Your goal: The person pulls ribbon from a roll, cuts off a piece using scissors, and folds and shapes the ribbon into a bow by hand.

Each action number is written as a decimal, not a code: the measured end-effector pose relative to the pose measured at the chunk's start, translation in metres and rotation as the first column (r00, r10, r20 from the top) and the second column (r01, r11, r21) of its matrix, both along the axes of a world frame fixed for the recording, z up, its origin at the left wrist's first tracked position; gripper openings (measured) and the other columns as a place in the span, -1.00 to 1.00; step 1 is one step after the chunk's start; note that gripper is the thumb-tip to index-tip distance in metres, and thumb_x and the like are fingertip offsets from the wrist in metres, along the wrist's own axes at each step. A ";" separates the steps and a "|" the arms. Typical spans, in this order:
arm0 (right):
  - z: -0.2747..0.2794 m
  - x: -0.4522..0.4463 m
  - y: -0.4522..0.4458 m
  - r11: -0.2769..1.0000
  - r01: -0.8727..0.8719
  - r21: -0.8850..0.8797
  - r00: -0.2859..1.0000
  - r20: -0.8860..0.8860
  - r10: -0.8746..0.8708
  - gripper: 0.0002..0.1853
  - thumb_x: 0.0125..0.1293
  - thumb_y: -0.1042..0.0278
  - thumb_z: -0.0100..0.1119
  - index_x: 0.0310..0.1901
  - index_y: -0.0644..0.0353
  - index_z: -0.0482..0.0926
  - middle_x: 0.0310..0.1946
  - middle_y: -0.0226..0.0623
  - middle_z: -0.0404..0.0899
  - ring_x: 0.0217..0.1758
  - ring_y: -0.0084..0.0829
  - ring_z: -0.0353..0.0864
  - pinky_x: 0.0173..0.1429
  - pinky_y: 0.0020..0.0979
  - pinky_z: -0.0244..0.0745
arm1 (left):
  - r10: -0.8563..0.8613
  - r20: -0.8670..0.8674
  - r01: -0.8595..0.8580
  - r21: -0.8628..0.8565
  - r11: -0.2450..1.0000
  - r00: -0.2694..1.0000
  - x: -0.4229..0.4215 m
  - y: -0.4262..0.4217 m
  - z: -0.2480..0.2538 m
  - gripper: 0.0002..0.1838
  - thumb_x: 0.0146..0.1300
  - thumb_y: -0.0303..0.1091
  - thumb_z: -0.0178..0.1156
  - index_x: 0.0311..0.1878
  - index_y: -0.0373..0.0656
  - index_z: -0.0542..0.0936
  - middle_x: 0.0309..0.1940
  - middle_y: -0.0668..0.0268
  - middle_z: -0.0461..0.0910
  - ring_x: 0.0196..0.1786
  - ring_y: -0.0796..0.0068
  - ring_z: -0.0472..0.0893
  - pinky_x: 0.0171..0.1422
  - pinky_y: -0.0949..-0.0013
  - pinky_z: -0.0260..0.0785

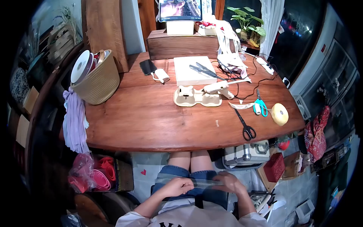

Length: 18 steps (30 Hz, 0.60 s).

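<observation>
Over my lap, a sheer pale ribbon (203,184) stretches between my two hands. My left hand (179,187) is closed, with its fingers curled and pinching the ribbon's left part. At the other side my right hand (230,183), slightly blurred, has its fingers bent round the ribbon's right part. Both hands are below the table's front edge, above my denim shorts (170,174). On the table ahead lie black-handled scissors (245,126), teal-handled scissors (260,105) and a roll of cream ribbon (280,114).
A glue gun (216,87) rests on a moulded cup carrier (197,99) on the wooden table (151,125). Behind are a white box (183,73) and a hair straightener (204,70). A woven basket (98,81) with ribbon spools stands left. A metal case (242,154) sits below right.
</observation>
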State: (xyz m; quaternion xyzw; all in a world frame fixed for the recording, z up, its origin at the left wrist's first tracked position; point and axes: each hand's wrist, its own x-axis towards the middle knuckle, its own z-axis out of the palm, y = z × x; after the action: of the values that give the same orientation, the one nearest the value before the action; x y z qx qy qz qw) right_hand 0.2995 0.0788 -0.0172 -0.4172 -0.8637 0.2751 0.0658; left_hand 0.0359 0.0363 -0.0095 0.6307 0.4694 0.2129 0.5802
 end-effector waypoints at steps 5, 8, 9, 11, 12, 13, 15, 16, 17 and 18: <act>-0.046 -0.063 -0.011 0.981 -0.152 0.121 0.980 0.151 0.133 -0.71 -0.01 0.14 0.21 -0.29 0.13 0.52 -0.35 -0.18 0.52 -0.17 -0.16 0.49 -0.14 -0.23 0.41 | 0.118 -0.218 -0.027 0.379 0.925 0.969 -0.003 -0.007 -0.045 -0.79 0.07 -0.28 0.16 -0.30 -0.22 0.51 -0.40 0.14 0.51 -0.28 0.19 0.53 -0.17 0.27 0.37; -0.077 -0.065 -0.008 0.993 -0.077 -0.085 0.968 0.232 0.095 -0.77 0.02 0.20 0.17 -0.35 0.17 0.53 -0.41 -0.15 0.53 -0.24 -0.12 0.51 -0.17 -0.23 0.42 | 0.180 -0.424 0.034 0.451 0.892 0.888 -0.011 -0.016 -0.078 -0.68 0.01 -0.22 0.20 -0.18 -0.16 0.51 -0.20 0.12 0.48 -0.10 0.10 0.45 0.02 0.21 0.30; -0.075 -0.064 -0.006 0.994 -0.080 -0.080 0.967 0.237 0.097 -0.77 0.02 0.20 0.17 -0.35 0.17 0.53 -0.41 -0.15 0.53 -0.24 -0.12 0.51 -0.17 -0.23 0.42 | 0.164 -0.404 0.039 0.449 0.893 0.900 -0.014 -0.016 -0.083 -0.67 0.00 -0.21 0.20 -0.17 -0.16 0.51 -0.22 0.14 0.50 -0.13 0.11 0.47 0.01 0.23 0.30; -0.069 -0.058 -0.013 0.995 -0.073 -0.067 0.997 0.033 0.075 -0.83 0.06 0.26 0.12 -0.41 0.19 0.54 -0.44 -0.15 0.53 -0.32 -0.11 0.52 -0.21 -0.22 0.42 | 0.063 -0.379 0.064 0.313 0.948 0.923 -0.019 -0.015 -0.092 -0.67 -0.02 -0.23 0.22 -0.17 -0.15 0.51 -0.21 0.16 0.51 -0.12 0.12 0.46 0.00 0.23 0.31; -0.069 -0.054 -0.013 0.996 -0.094 -0.005 0.995 -0.031 0.093 -0.84 0.09 0.26 0.10 -0.41 0.17 0.53 -0.45 -0.20 0.54 -0.33 -0.14 0.53 -0.26 -0.22 0.44 | 0.023 -0.368 0.096 0.303 0.948 0.929 -0.020 -0.014 -0.101 -0.66 -0.03 -0.22 0.23 -0.17 -0.14 0.51 -0.22 0.18 0.51 -0.12 0.13 0.46 0.00 0.23 0.31; -0.067 -0.053 -0.013 0.996 -0.085 -0.012 0.996 -0.025 0.085 -0.84 0.09 0.26 0.10 -0.41 0.17 0.53 -0.45 -0.20 0.54 -0.33 -0.14 0.53 -0.26 -0.22 0.44 | -0.015 -0.355 0.128 0.297 0.946 0.935 -0.021 -0.011 -0.101 -0.65 -0.03 -0.21 0.25 -0.17 -0.14 0.51 -0.24 0.20 0.52 -0.13 0.14 0.46 0.00 0.23 0.31; -0.058 -0.053 -0.012 1.000 -0.019 -0.003 0.991 -0.133 0.018 -0.84 0.10 0.25 0.10 -0.38 0.13 0.56 -0.46 -0.18 0.54 -0.37 -0.13 0.53 -0.30 -0.23 0.43 | 0.047 -0.272 0.053 0.347 0.936 0.961 -0.020 -0.005 -0.086 -0.64 -0.03 -0.20 0.25 -0.16 -0.14 0.51 -0.23 0.20 0.52 -0.12 0.14 0.46 0.00 0.24 0.31; -0.049 -0.055 -0.010 1.000 -0.013 -0.005 0.992 -0.125 0.012 -0.84 0.10 0.25 0.10 -0.38 0.13 0.56 -0.46 -0.18 0.54 -0.37 -0.13 0.53 -0.30 -0.23 0.43 | 0.118 -0.191 -0.034 0.392 0.919 0.974 -0.018 -0.001 -0.072 -0.63 -0.03 -0.19 0.25 -0.15 -0.14 0.51 -0.23 0.21 0.52 -0.11 0.15 0.47 0.00 0.24 0.31; -0.037 -0.060 -0.009 1.000 -0.009 -0.027 0.994 -0.113 0.006 -0.84 0.09 0.23 0.12 -0.39 0.12 0.57 -0.48 -0.18 0.54 -0.39 -0.15 0.53 -0.32 -0.25 0.44 | 0.114 -0.185 -0.033 0.390 0.920 0.976 -0.018 0.002 -0.060 -0.63 -0.03 -0.19 0.25 -0.15 -0.14 0.51 -0.23 0.21 0.52 -0.11 0.15 0.47 0.00 0.24 0.31; -0.024 -0.065 -0.007 0.999 -0.008 -0.050 0.995 -0.102 0.003 -0.83 0.08 0.21 0.14 -0.40 0.11 0.58 -0.49 -0.18 0.55 -0.42 -0.16 0.54 -0.34 -0.28 0.45 | 0.106 -0.102 -0.058 0.386 0.921 0.989 -0.017 0.005 -0.049 -0.61 -0.03 -0.18 0.26 -0.13 -0.14 0.51 -0.21 0.21 0.52 -0.09 0.15 0.46 0.01 0.24 0.31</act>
State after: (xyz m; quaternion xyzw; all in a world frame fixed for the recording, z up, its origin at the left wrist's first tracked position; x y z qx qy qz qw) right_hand 0.2347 0.0722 -0.0412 -0.4019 -0.8531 0.3177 0.0985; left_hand 0.0186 0.0410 -0.0585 0.7230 0.4793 0.2856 0.4074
